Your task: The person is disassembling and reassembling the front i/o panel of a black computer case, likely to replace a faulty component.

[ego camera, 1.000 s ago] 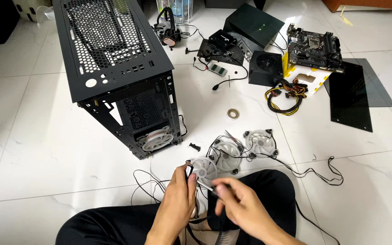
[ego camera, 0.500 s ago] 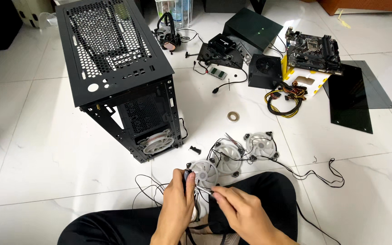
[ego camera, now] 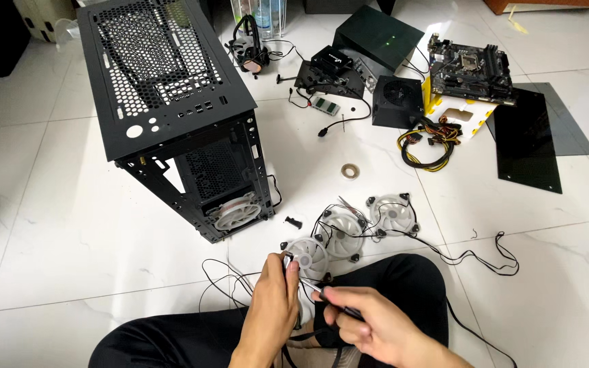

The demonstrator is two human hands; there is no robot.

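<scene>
Whole thing is spread out on a glossy white tiled floor [ego camera: 69, 225] with thin grey grout lines, lit bright enough that the tiles glare a bit near the top of the frame. The person sits cross-legged at the bottom centre in dark trousers.

Left hand [ego camera: 274, 303] is closed around the edge of a white case fan [ego camera: 308, 257], thumb up by its corner. Right hand [ego camera: 369, 324] is curled shut on a thin dark tool [ego camera: 335, 303], looks like a small screwdriver, its tip pointing toward the fan just beside the left fingers. So the fan sits bottom centre, right above the knees, thin black cables [ego camera: 226, 283] trailing off to its left.

Two more white fans [ego camera: 369, 221] lie on the tiles just past it, centre of frame. Upper left is the big black computer case [ego camera: 165, 88], perforated top panel, another fan mounted low inside.

Package-wise: a black box [ego camera: 376, 34] at top centre, and at upper right a yellow and white carton [ego camera: 461, 112] with a motherboard [ego camera: 468, 65] sitting on it. A black power supply [ego camera: 397, 102] with a bundle of yellow and black cables is just left of the carton. A dark flat panel [ego camera: 526, 140] lies at far right. A small roll of tape [ego camera: 350, 170] sits alone mid-frame.
</scene>
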